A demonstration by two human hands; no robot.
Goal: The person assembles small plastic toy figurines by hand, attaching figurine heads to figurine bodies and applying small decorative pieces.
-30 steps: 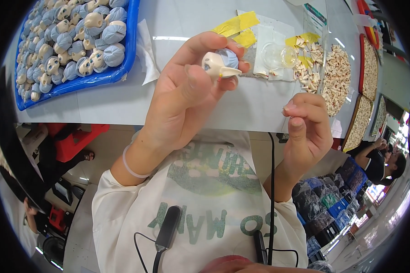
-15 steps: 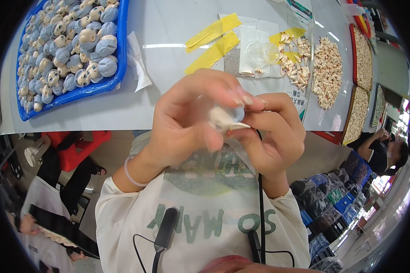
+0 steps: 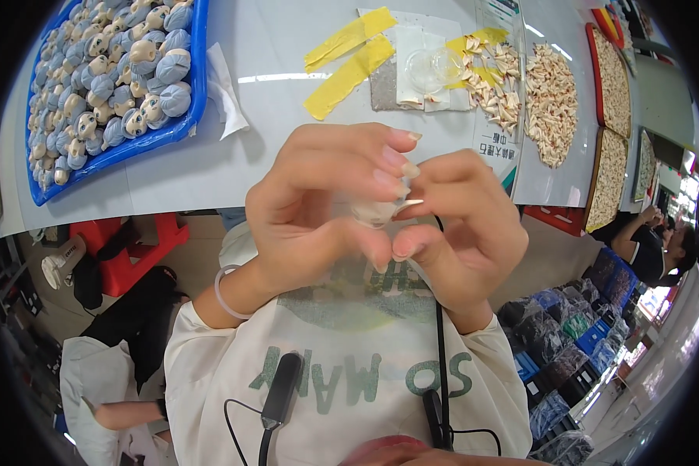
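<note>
In front of my chest, my left hand [image 3: 307, 206] is closed around a small doll head [image 3: 370, 214], mostly hidden by the fingers and blurred. A pale pointed piece [image 3: 409, 205], ear-like in shape, juts from the head's right side. My right hand [image 3: 474, 229] is beside it, thumb and curled fingers apart, with the forefinger close to the piece. Whether that finger touches it I cannot tell. Beyond my hands, loose pointed pieces [image 3: 493, 97] lie by a clear round dish [image 3: 431, 70], with a bigger pile [image 3: 550, 105] to their right.
A blue tray [image 3: 199, 70] of blue-haired doll heads stands at the far left, with a crumpled white tissue [image 3: 227, 97] beside it. Yellow tape strips [image 3: 349, 78] cross the table. Trays of small pieces [image 3: 613, 85] line the right. Other people [image 3: 664, 241] are nearby.
My right thumb has dropped away from the pointed piece, and the right fingers have parted. The left hand still holds the doll head. The view has shifted slightly.
</note>
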